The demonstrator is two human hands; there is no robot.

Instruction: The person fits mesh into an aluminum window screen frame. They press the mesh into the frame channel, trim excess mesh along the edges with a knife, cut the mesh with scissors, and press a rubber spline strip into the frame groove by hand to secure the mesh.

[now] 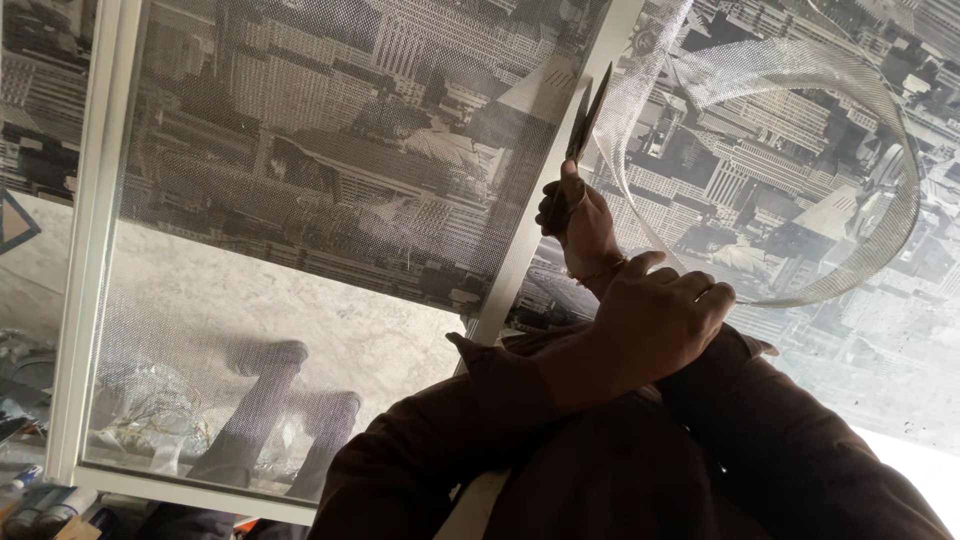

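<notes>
My right hand grips dark scissors whose blades point up along the right bar of a white frame. Grey mesh screen is stretched across that frame. My left hand crosses over my right wrist and is closed on the end of a long cut strip of mesh. The strip curls up and round to the right, back toward the scissor blades. Both arms wear dark brown sleeves.
Behind the frame hangs a black-and-white city print. Through the mesh I see a pale stone floor, two dark legs with shoes and crumpled clear plastic. Small bottles or cans lie at the lower left.
</notes>
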